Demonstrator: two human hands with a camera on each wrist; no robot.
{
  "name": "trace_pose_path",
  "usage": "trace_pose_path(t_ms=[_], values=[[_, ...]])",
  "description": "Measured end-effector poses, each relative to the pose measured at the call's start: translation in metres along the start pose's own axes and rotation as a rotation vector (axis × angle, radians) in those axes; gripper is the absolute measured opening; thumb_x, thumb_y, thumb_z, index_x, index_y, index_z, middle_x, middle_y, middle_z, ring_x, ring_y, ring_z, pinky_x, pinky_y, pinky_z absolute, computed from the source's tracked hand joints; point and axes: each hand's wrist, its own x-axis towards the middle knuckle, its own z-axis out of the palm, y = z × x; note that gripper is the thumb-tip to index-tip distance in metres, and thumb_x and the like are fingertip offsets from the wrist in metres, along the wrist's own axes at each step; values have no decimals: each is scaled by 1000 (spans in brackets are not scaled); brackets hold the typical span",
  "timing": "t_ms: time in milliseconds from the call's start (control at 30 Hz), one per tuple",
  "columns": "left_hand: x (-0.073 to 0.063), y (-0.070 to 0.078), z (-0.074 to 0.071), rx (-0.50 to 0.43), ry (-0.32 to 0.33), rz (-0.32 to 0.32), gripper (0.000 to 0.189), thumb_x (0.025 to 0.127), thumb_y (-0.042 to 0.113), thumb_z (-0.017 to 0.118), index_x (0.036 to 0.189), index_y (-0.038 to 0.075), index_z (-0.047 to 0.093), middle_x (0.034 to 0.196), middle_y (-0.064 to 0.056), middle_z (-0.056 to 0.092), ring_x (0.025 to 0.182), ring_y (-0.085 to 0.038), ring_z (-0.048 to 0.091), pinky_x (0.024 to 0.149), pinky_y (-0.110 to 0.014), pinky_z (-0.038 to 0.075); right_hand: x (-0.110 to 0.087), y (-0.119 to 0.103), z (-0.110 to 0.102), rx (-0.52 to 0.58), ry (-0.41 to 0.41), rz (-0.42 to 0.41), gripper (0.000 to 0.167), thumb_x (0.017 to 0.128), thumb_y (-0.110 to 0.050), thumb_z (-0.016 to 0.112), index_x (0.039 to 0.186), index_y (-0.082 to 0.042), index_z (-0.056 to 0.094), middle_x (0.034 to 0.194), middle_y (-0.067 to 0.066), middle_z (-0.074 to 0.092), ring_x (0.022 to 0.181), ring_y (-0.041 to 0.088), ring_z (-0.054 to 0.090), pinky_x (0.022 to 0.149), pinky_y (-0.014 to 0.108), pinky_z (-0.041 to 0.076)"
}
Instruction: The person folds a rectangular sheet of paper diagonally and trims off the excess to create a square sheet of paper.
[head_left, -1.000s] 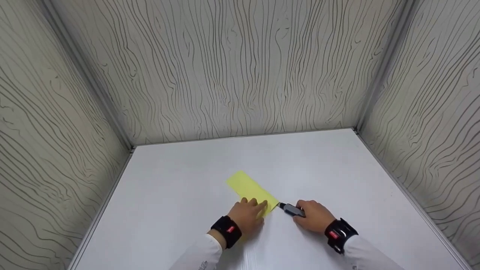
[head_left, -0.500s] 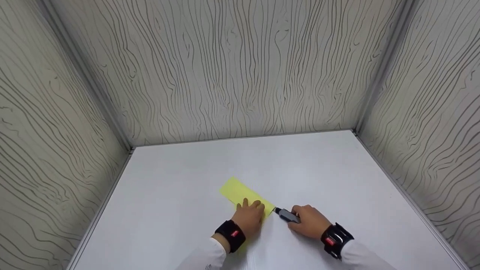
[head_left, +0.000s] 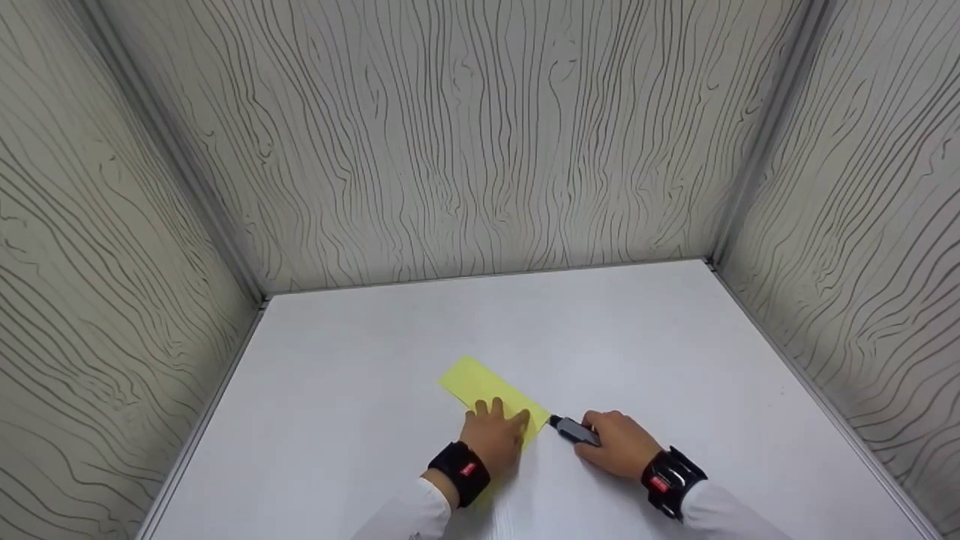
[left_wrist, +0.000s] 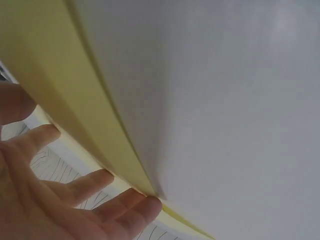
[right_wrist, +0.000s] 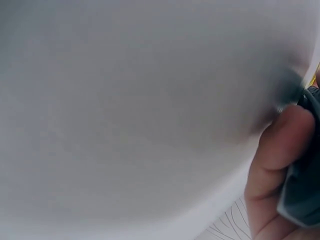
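A yellow sheet of paper point(head_left: 480, 382) lies slantwise on the white table, and in the left wrist view the folded paper point(left_wrist: 75, 90) shows a long edge standing slightly off the tabletop. On its near part rests my left hand point(head_left: 493, 440), fingers spread and fingertips touching the sheet. My right hand point(head_left: 619, 444) grips a grey and black utility knife point(head_left: 574, 430), whose front end meets the paper's right corner. Whether the blade sits inside the fold or beside it, I cannot tell. In the right wrist view, the thumb point(right_wrist: 287, 135) presses along the knife's handle point(right_wrist: 305, 185).
The white table point(head_left: 360, 337) extends around the paper on all sides. Panels with a wood-grain pattern stand as a back wall point(head_left: 480, 150), a left wall point(head_left: 97, 300) and a right wall point(head_left: 862, 262), joined by grey metal frame strips.
The paper and both hands have shifted slightly left and toward me. The knife has moved along with them, its tip staying at the paper's corner. My left fingers have changed their spread.
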Motion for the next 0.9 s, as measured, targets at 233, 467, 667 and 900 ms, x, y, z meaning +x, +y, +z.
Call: trace_pose_path(t_ms=[233, 467, 667, 900], values=[[3, -1, -5, -27, -81, 18, 39, 107, 39, 64, 145, 29, 68, 138, -22, 67, 120, -48, 66, 98, -58, 58, -1, 2, 1, -19, 3, -5, 22, 95, -29, 83, 105, -14, 72, 81, -5, 59, 73, 15, 51, 67, 32, 39], [4, -3, -6, 7, -71, 61, 37, 106, 38, 67, 141, 28, 70, 132, -23, 70, 113, -46, 70, 98, -50, 61, -4, 3, 0, -45, 16, -5, 18, 96, -27, 81, 104, -15, 71, 81, -5, 57, 73, 15, 50, 68, 33, 39], [4, -3, -6, 79, -55, 85, 36, 105, 40, 67, 140, 28, 70, 130, -22, 72, 107, -43, 71, 92, -46, 63, -1, 4, 0, -63, 20, -37, 17, 97, -29, 81, 103, -16, 71, 81, -6, 57, 73, 13, 49, 66, 31, 36], [4, -3, -8, 28, -72, 71, 37, 105, 38, 67, 140, 27, 70, 132, -24, 71, 111, -47, 70, 95, -50, 63, 0, 6, -2, -73, 15, -29, 16, 96, -29, 81, 104, -18, 72, 82, -7, 58, 75, 14, 49, 68, 32, 37]])
